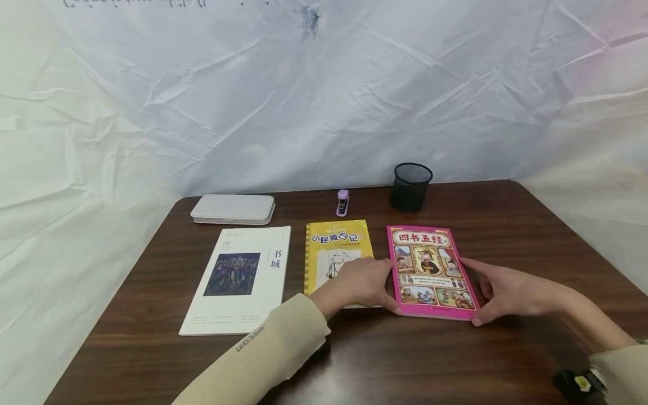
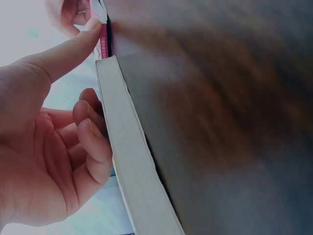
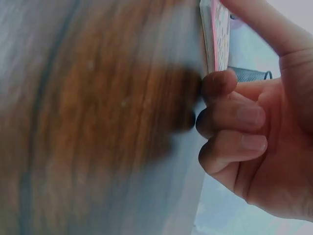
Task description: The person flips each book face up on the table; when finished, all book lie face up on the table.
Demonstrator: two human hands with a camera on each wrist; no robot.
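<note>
A pink comic-style book (image 1: pixel 432 270) lies face up on the right half of the dark wooden table, between both hands. My left hand (image 1: pixel 360 281) holds its left side, thumb at the lower left corner. On the other side my right hand (image 1: pixel 521 289) grips the right edge, with the thumb at the lower right corner and the index finger farther up. Beneath the left hand lies a yellow book (image 1: pixel 336 239), partly covered by it; its thick page edge (image 2: pixel 132 156) shows in the left wrist view. In the right wrist view, the other right fingers (image 3: pixel 232 147) curl close to the tabletop.
A white book (image 1: pixel 238 278) with a dark picture lies on the left. Along the back edge stand a white case (image 1: pixel 233 209), a small purple stapler-like item (image 1: pixel 342 202) and a black mesh pen holder (image 1: pixel 411 188). Wrinkled white sheeting (image 1: pixel 324 112) hangs behind the table (image 1: pixel 395 360).
</note>
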